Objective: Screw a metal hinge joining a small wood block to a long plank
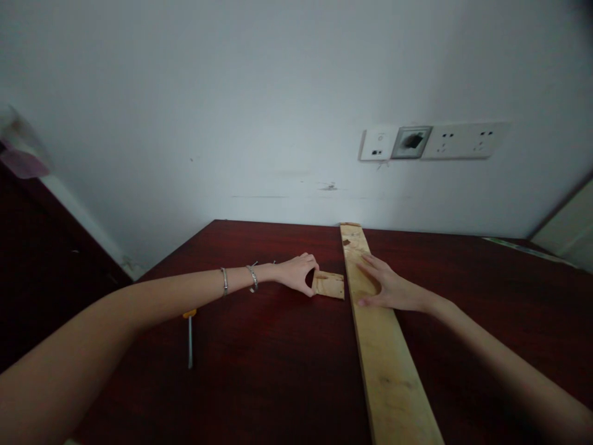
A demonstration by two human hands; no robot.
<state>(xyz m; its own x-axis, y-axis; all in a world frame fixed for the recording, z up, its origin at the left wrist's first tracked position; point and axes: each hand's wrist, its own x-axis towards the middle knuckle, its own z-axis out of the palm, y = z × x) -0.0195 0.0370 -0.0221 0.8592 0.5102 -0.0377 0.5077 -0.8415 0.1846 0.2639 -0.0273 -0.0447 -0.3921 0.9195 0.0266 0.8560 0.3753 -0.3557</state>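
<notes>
My left hand (pixel 299 273) pinches the left end of a small wooden block (pixel 330 285) between thumb and fingers. The block lies on the dark red tabletop, its right end close to the edge of a long wooden board (pixel 389 371). That board stretches from the wall toward me. Resting on its upper face is my right hand (pixel 384 284), with fingers and thumb spread apart. A screwdriver (pixel 189 340) with an orange handle lies on the table below my left forearm, which partly hides the handle.
Behind the table (pixel 278 364) rises a white wall (pixel 231 111) with a row of sockets (pixel 456 141) at the right. A flat patterned strip (pixel 528 248) lies along the table's back right edge. To the left is a dark panel (pixel 41 247) with pale trim.
</notes>
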